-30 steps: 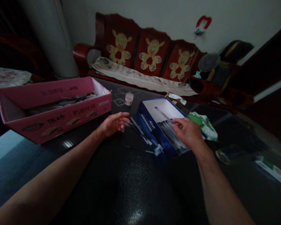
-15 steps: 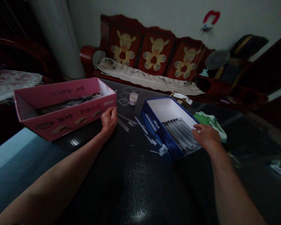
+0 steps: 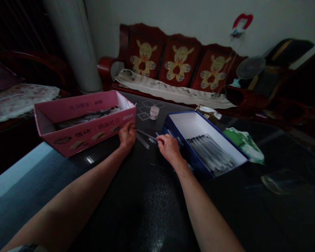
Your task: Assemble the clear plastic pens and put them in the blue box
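Observation:
My left hand (image 3: pixel 127 136) is closed beside the front right corner of the pink box (image 3: pixel 94 134). What its fingers hold is hidden. Slim clear tubes (image 3: pixel 142 141), like pen barrels, extend on the table just right of it. My right hand (image 3: pixel 169 147) pinches at a pale tube (image 3: pixel 157 134) whose end shows past the fingertips. That hand is left of the blue box (image 3: pixel 179 137), covering part of the loose pieces there. Inside the blue box lies a row of slim pens (image 3: pixel 211 152) with dark tips. More thin pieces (image 3: pixel 89 117) fill the pink box.
A small white tub (image 3: pixel 154 112) stands between the boxes on the dark glossy table (image 3: pixel 147 210). Right of the blue box lie a green and white packet (image 3: pixel 243 143) and a clear glass-like object (image 3: pixel 275 182). Behind is a wooden sofa (image 3: pixel 178 66) with bear-patterned cushions.
My right hand has moved left from the blue box's right edge to the loose tubes on the table. My left hand stays by the pink box. The view has shifted slightly.

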Demonstrator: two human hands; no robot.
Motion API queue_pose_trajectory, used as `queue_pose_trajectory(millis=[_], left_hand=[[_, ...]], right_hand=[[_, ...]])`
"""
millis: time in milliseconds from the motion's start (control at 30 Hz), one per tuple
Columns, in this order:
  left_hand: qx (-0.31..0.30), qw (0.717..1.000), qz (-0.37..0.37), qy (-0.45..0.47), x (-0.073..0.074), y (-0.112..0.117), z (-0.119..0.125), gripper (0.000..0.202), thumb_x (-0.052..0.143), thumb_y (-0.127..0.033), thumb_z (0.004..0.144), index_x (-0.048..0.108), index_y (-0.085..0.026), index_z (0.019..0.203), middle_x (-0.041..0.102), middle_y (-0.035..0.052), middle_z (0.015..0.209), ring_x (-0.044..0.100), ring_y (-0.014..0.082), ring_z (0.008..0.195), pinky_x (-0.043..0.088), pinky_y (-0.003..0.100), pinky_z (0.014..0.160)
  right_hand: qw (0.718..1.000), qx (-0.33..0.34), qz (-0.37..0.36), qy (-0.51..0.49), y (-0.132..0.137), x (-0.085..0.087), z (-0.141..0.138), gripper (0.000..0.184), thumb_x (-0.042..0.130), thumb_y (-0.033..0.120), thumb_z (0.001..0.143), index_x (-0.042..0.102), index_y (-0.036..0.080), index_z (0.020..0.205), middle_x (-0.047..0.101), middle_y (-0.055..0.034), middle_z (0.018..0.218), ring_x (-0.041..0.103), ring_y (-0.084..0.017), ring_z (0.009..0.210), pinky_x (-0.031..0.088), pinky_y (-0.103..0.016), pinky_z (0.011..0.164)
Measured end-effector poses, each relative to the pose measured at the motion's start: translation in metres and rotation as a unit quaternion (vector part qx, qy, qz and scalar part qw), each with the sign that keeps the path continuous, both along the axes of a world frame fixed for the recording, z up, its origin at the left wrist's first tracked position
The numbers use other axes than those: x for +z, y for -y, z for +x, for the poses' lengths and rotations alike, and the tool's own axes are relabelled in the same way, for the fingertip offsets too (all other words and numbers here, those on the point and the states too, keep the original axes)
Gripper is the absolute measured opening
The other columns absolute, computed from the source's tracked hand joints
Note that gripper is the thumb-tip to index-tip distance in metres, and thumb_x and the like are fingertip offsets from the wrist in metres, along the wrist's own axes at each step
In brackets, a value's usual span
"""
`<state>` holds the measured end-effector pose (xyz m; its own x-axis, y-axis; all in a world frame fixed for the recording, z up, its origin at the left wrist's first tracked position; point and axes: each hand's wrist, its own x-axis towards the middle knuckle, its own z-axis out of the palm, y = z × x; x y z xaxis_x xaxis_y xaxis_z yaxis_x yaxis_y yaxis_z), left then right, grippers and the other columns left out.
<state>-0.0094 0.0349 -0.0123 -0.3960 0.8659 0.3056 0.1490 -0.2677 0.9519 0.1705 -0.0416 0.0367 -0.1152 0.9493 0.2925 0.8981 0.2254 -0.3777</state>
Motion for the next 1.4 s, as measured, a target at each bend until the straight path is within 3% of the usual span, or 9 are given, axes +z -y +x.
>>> queue_pose_trajectory(millis=[267,467,700,833,967,1100,1200,1267,1400], left_hand=[[0.008,1.0,-0.002,-0.009,-0.005,-0.005,-0.002,0.032,0.044,-0.011,0.076,0.068,-0.016,0.096,0.068,0.0039,0.085,0.06,0.0119,0.064,0.049,0.024,0.071],[0.011,1.0,-0.01,0.002,-0.007,-0.006,-0.002,0.033,0.045,-0.009,0.075,0.068,-0.016,0.097,0.068,0.0046,0.087,0.062,0.0131,0.07,0.05,0.024,0.07],[0.004,1.0,-0.012,0.024,-0.004,-0.006,0.0,0.026,0.053,-0.017,0.076,0.068,-0.017,0.097,0.067,0.0016,0.079,0.06,0.0131,0.066,0.047,0.021,0.06],[-0.055,0.997,-0.018,0.053,0.008,0.007,0.005,0.022,0.056,-0.034,0.081,0.068,-0.016,0.083,0.061,-0.0014,0.061,0.05,0.0085,0.045,0.039,0.019,0.045],[-0.136,0.989,-0.01,0.057,0.017,0.017,0.009,0.036,0.06,-0.048,0.079,0.065,-0.014,0.068,0.062,0.0011,0.059,0.052,0.0084,0.043,0.037,0.019,0.041],[-0.186,0.972,-0.035,0.142,0.022,0.018,0.01,0.034,0.065,-0.047,0.075,0.065,-0.013,0.074,0.064,0.0024,0.064,0.059,0.0111,0.05,0.044,0.021,0.046],[-0.231,0.937,-0.082,0.247,0.027,0.015,0.008,0.028,0.064,-0.04,0.077,0.062,-0.013,0.081,0.065,0.0024,0.067,0.057,0.0099,0.05,0.044,0.021,0.045],[-0.269,0.912,-0.111,0.288,0.03,0.015,0.007,0.027,0.061,-0.037,0.08,0.061,-0.012,0.091,0.063,0.0013,0.067,0.051,0.0073,0.045,0.039,0.019,0.041],[-0.339,0.892,-0.126,0.271,0.035,0.017,0.005,0.043,0.059,-0.035,0.084,0.053,-0.016,0.122,0.062,-0.0011,0.066,0.039,0.0042,0.037,0.026,0.016,0.035]], right_hand=[[0.996,-0.049,-0.056,0.055,-0.007,0.004,-0.001,0.02,0.054,0.021,0.084,0.072,0.019,0.092,0.066,-0.0075,0.089,0.062,-0.018,0.081,0.044,-0.027,0.075],[0.993,-0.049,-0.046,0.101,-0.017,0.007,-0.009,0.025,0.05,0.025,0.087,0.073,0.02,0.097,0.067,-0.0108,0.094,0.063,-0.021,0.086,0.045,-0.029,0.075],[0.987,-0.048,-0.09,0.128,-0.032,0.005,-0.012,0.023,0.053,0.022,0.083,0.076,0.019,0.085,0.073,-0.0106,0.091,0.066,-0.021,0.086,0.047,-0.027,0.072],[0.993,-0.085,-0.071,0.036,-0.028,0.01,-0.005,0.023,0.054,0.025,0.081,0.076,0.02,0.084,0.075,-0.0086,0.088,0.068,-0.022,0.084,0.047,-0.028,0.071],[0.991,-0.088,-0.061,-0.085,-0.015,0.01,-0.011,0.019,0.057,0.029,0.079,0.075,0.022,0.083,0.075,-0.0038,0.082,0.068,-0.018,0.079,0.047,-0.025,0.07],[0.991,-0.04,-0.052,-0.12,0.0,0.003,-0.037,0.016,0.06,0.027,0.077,0.074,0.02,0.081,0.073,-0.0045,0.083,0.065,-0.016,0.074,0.046,-0.025,0.07],[0.99,0.026,-0.061,-0.126,0.004,0.003,-0.041,0.016,0.06,0.027,0.079,0.074,0.019,0.082,0.072,-0.004,0.083,0.064,-0.014,0.072,0.045,-0.024,0.07],[0.99,0.046,-0.07,-0.111,0.004,0.008,-0.029,0.016,0.059,0.025,0.079,0.074,0.02,0.082,0.072,-0.0037,0.084,0.064,-0.015,0.074,0.045,-0.025,0.071],[0.993,-0.001,-0.098,-0.068,0.007,0.021,0.01,0.014,0.06,0.022,0.076,0.074,0.021,0.079,0.072,-0.0015,0.075,0.063,-0.015,0.069,0.044,-0.027,0.067]])
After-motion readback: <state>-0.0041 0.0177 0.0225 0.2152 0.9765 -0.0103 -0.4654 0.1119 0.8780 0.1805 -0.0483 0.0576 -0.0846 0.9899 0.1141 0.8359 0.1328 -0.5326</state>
